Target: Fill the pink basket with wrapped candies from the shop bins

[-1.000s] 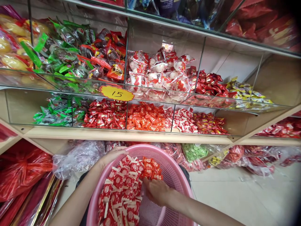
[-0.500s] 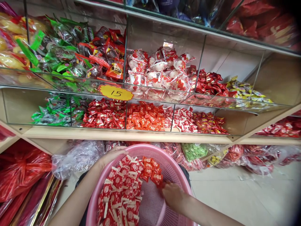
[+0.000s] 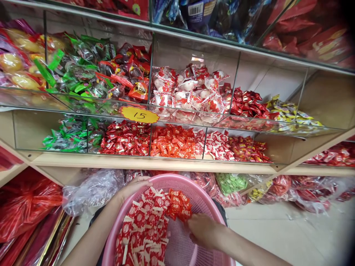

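Observation:
A pink plastic basket point(image 3: 219, 214) with mesh sides stands in front of me, below the shelves. My left hand point(image 3: 136, 186) is closed over its far left rim. Red-and-white wrapped candies point(image 3: 148, 229) are heaped on the basket's left side. A smaller cluster of orange-red wrapped candies point(image 3: 179, 203) lies against the far wall. Inside the basket, my right hand point(image 3: 201, 229) is curled into a fist at the near edge of the orange-red cluster. Its fingertips are hidden, so whatever it may hold does not show.
Glass-fronted shelves point(image 3: 177, 168) with wrapped sweets in compartments span the view, with a yellow price tag point(image 3: 139, 115) marked 15. Below stand clear bags of sweets point(image 3: 231, 183) and a red plastic bag point(image 3: 27, 207) at left. Pale floor tiles point(image 3: 266, 232) show at right.
The shelves sit slightly lower in the view. My right hand has shifted slightly left, against the orange-red candies. My left hand stays on the basket rim.

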A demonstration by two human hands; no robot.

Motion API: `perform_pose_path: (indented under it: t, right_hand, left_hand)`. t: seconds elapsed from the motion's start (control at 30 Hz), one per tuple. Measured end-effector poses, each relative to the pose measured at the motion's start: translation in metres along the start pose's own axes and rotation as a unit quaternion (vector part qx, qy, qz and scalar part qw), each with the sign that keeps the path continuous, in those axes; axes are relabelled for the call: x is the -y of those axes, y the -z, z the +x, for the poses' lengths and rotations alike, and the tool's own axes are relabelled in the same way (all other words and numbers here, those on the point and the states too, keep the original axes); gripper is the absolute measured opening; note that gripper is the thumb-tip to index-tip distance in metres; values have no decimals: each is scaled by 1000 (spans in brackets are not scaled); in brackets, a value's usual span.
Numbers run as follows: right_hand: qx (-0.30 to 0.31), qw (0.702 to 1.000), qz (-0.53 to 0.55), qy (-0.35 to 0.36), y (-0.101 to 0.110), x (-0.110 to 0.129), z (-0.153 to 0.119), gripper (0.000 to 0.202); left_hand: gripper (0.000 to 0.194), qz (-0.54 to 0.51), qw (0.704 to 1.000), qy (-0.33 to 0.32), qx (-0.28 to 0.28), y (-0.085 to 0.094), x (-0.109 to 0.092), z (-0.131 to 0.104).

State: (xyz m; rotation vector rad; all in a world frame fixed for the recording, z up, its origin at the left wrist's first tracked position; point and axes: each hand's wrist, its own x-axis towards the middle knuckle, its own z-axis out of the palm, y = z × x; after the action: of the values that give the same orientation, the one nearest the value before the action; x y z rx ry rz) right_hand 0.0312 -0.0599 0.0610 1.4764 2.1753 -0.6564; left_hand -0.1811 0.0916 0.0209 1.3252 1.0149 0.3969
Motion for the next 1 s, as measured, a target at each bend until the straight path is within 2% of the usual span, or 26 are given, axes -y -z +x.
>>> perform_pose_path:
  t: [0.07, 0.17, 0.27, 0.37, 0.5, 0.63, 0.77, 0.87, 0.93, 1.0]
  right_hand:
    - [-57, 997, 30, 44, 29, -4, -3, 21]
    - [-210, 973, 49, 85, 74, -12, 5, 24]
    - [-357, 930, 47, 69, 117, -22, 30, 21]
    - [-441, 897, 11, 34, 150, -33, 63, 22]
    - [-454, 889, -57, -14, 177, -41, 99, 31]
    - [-442, 891, -90, -49, 184, -44, 115, 24]
    - [-461, 883, -84, -26, 179, -46, 116, 19]
    - [-479, 877, -33, 9, 177, -54, 107, 22]
    - [-487, 873, 17, -9, 179, -63, 100, 26]
    - [-491, 866, 64, -67, 183, -73, 93, 30]
  left_hand:
    - [35, -1, 1000, 1, -14, 0, 1, 1]
    - [34, -13, 1000, 0, -3, 0, 5, 4]
    - [35, -27, 999, 12, -18, 0, 7, 5]
    - [33, -37, 998, 32, -38, 0, 7, 5]
    - [32, -45, 998, 29, -25, 0, 8, 5]
    - [34, -17, 999, 6, -27, 4, 12, 8]
    - [37, 10, 1000, 1, -26, 6, 14, 11]
    - [34, 21, 1000, -11, -20, 6, 11, 10]
    - [32, 16, 1000, -10, -12, 5, 9, 8]
    - [31, 8, 1000, -10, 4, 4, 7, 8]
